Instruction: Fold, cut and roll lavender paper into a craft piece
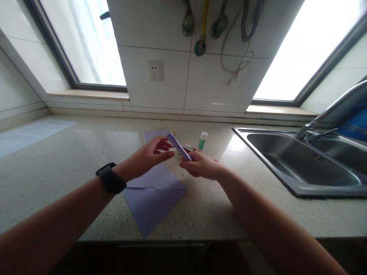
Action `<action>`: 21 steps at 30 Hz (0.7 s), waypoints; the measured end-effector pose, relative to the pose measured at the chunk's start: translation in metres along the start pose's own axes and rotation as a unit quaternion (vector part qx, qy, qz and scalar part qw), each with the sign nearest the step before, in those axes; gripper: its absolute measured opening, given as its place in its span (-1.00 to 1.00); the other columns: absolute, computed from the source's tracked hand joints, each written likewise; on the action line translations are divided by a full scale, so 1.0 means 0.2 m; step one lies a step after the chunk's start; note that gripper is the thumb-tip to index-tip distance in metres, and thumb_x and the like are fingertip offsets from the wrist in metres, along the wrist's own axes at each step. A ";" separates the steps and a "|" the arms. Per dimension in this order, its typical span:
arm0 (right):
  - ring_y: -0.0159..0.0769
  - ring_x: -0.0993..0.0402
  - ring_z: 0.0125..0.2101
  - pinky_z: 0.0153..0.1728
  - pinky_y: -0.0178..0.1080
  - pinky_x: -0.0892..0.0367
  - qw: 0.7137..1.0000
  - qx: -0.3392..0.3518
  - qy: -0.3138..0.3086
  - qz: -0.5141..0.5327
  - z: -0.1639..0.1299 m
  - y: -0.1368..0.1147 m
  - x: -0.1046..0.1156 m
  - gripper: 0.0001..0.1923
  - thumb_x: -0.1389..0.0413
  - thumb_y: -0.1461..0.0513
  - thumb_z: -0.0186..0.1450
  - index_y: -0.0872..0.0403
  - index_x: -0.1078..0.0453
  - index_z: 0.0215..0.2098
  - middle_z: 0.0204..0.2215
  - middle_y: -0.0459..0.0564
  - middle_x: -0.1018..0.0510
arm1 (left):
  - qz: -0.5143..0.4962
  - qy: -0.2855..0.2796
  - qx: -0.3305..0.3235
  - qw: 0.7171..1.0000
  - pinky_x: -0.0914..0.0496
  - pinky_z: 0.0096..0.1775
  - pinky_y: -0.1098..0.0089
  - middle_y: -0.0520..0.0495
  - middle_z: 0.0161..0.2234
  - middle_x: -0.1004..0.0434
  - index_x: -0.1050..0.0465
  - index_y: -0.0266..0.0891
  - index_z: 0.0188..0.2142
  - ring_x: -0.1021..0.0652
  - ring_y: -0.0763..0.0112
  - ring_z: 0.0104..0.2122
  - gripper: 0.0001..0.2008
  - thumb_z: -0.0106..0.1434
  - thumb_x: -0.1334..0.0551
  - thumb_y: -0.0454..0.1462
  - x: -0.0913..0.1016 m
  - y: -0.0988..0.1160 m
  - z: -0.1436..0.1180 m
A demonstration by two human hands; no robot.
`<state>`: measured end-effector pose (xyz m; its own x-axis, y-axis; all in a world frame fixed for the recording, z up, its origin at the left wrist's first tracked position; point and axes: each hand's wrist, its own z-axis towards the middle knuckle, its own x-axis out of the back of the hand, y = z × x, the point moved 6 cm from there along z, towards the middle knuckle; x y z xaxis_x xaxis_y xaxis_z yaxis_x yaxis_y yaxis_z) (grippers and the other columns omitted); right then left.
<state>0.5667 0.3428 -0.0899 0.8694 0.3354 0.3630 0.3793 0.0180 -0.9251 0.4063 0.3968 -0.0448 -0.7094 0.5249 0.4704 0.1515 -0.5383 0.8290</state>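
A creased lilac sheet of paper (pixel 153 196) lies on the speckled countertop (pixel 71 160) in front of me. Above it my right hand (pixel 199 165) pinches a narrow folded strip of the same lilac paper (pixel 179 146), tilted up to the left. My left hand (pixel 150 154), with a black watch on the wrist, has its fingers spread and touching the strip's upper end. A second lilac sheet (pixel 155 134) lies flat behind the hands. A small glue stick (pixel 202 140) with a green label and white cap stands just behind my right hand, next to a red item mostly hidden by the strip.
A steel sink (pixel 301 164) with a tap (pixel 323 114) fills the right side of the counter. A printed white sheet (pixel 25 133) lies at far left. A wall socket (pixel 155 70) and hanging hoses (pixel 220 23) are on the tiled pillar between two windows.
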 end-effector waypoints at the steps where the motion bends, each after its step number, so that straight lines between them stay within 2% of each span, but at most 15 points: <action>1: -0.52 -0.09 -0.71 -0.69 -0.39 -0.02 0.999 0.006 -0.019 0.026 0.01 -0.01 -0.04 -0.70 -0.10 0.15 0.35 0.03 -0.15 -0.50 -0.72 -0.27 -0.21 | -0.084 -0.039 -0.008 0.996 -0.45 0.01 0.19 -0.26 0.11 -0.51 -0.31 -0.22 0.19 -0.54 0.15 0.07 -0.49 0.36 -0.25 -0.04 -0.04 0.01 -0.02; 3: -0.52 -0.14 -0.70 -0.68 -0.41 -0.06 0.997 0.020 -0.052 0.048 0.02 -0.03 -0.13 -0.72 -0.12 0.16 0.35 0.04 -0.18 -0.46 -0.70 -0.27 -0.24 | -0.187 -0.063 -0.032 0.980 -0.37 0.15 0.17 -0.18 0.20 -0.46 -0.35 -0.14 0.21 -0.47 0.18 0.17 -0.58 0.42 -0.20 -0.11 -0.09 0.05 -0.06; 5: -0.50 -0.17 -0.69 -0.67 -0.41 -0.10 0.995 0.047 -0.067 0.063 0.02 -0.05 -0.18 -0.86 -0.13 0.18 0.35 0.05 -0.27 -0.29 -0.68 -0.30 -0.25 | -0.231 -0.044 -0.051 0.971 -0.36 0.16 0.19 -0.14 0.14 -0.54 -0.48 -0.14 0.11 -0.50 0.19 0.14 -0.69 0.43 -0.20 -0.15 -0.11 0.10 -0.09; 7: -0.46 -0.25 -0.65 -0.63 -0.39 -0.19 0.992 0.083 -0.072 0.066 0.01 -0.08 -0.20 -0.73 -0.14 0.18 0.36 0.05 -0.25 -0.02 -0.63 -0.31 -0.31 | -0.262 -0.025 -0.046 0.964 -0.39 0.13 0.19 -0.12 0.04 -0.61 -0.55 -0.16 0.03 -0.55 0.19 0.07 -0.74 0.41 -0.23 -0.16 -0.12 0.12 -0.11; 8: -0.44 -0.31 -0.61 -0.58 -0.37 -0.25 0.990 0.099 -0.075 0.062 0.00 -0.09 -0.20 -0.67 -0.14 0.17 0.37 0.05 -0.22 0.05 -0.59 -0.27 -0.37 | -0.280 -0.019 -0.035 0.959 -0.41 0.10 0.19 -0.12 0.00 -0.63 -0.55 -0.16 0.02 -0.57 0.18 0.04 -0.74 0.40 -0.25 -0.16 -0.13 0.12 -0.11; 10: -0.39 -0.43 -0.46 -0.43 -0.31 -0.35 0.990 0.117 -0.077 0.034 -0.01 -0.09 -0.17 -0.72 -0.13 0.10 0.40 0.08 -0.30 -0.01 -0.47 -0.14 -0.47 | -0.318 -0.009 -0.005 0.948 -0.44 0.05 0.18 -0.12 -0.07 -0.65 -0.52 -0.17 0.06 -0.60 0.18 -0.03 -0.70 0.40 -0.26 -0.15 -0.13 0.09 -0.11; 12: -0.36 -0.45 -0.35 -0.32 -0.28 -0.37 0.991 0.122 -0.061 0.008 -0.01 -0.07 -0.13 -0.71 -0.10 0.04 0.43 0.11 -0.38 -0.13 -0.36 -0.05 -0.49 | -0.354 0.008 0.029 0.935 -0.45 0.03 0.17 -0.13 -0.08 -0.66 -0.47 -0.18 0.12 -0.61 0.19 -0.06 -0.65 0.39 -0.27 -0.16 -0.12 0.04 -0.11; 16: -0.41 -0.31 -0.42 -0.42 -0.33 -0.25 0.993 0.122 0.007 0.000 0.01 -0.02 -0.06 -0.66 -0.04 0.01 0.45 0.10 -0.42 -0.06 -0.39 -0.10 -0.40 | -0.427 0.046 0.084 0.899 -0.42 0.08 0.15 -0.19 -0.05 -0.65 -0.38 -0.25 0.17 -0.61 0.21 -0.05 -0.61 0.39 -0.25 -0.24 -0.11 -0.05 -0.10; 18: -0.43 -0.25 -0.47 -0.47 -0.34 -0.18 0.992 0.122 0.035 -0.010 0.02 -0.01 -0.05 -0.69 -0.05 0.03 0.45 0.10 -0.43 -0.14 -0.44 -0.14 -0.34 | -0.448 0.050 0.104 0.887 -0.42 0.08 0.15 -0.20 -0.04 -0.64 -0.36 -0.27 0.17 -0.62 0.23 -0.07 -0.62 0.38 -0.24 -0.27 -0.11 -0.07 -0.09; 21: -0.44 -0.22 -0.48 -0.48 -0.34 -0.15 0.988 0.133 0.066 -0.033 0.02 -0.01 -0.04 -0.73 -0.06 0.09 0.44 0.11 -0.42 -0.27 -0.46 -0.14 -0.34 | -0.455 0.035 0.109 0.883 -0.42 0.08 0.13 -0.22 0.01 -0.61 -0.36 -0.25 0.17 -0.59 0.20 -0.03 -0.62 0.38 -0.23 -0.28 -0.13 -0.08 -0.09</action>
<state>0.5576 0.3431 -0.0908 0.8861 0.1998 0.4183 0.3550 0.2879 -0.8894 0.4089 0.3800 -0.0755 -0.6446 0.6290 -0.4346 -0.3805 0.2292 0.8959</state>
